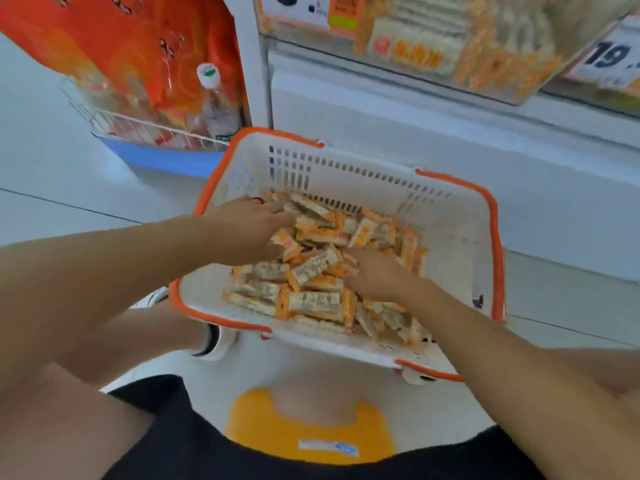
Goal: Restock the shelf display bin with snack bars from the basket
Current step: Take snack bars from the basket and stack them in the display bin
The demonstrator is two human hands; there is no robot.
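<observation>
Snack bars [313, 268] in orange-and-white wrappers lie in a loose heap inside a white basket [453, 237] with orange rim, which sits on the pale floor [52, 174] in front of the person. Nearest the camera are the person's bare knees, black shorts and a yellow garment. Both forearms reach forward into the basket. The left hand [251, 225] rests on the far left side of the heap, fingers stretched out over the bars, apart and not curled round any. The right hand [375, 273] lies on the heap's right side, fingers reaching into the bars (whether they pinch one cannot be told, since motion blur hides the fingertips). Beyond the basket, to the left, a wire rack [138, 128] on a blue base holds orange bags [138, 46] and a bottle [216, 105] with a white cap. Farther up, at right, the clear shelf bin [450, 46] holds more of the same bars behind price labels [609, 60].
</observation>
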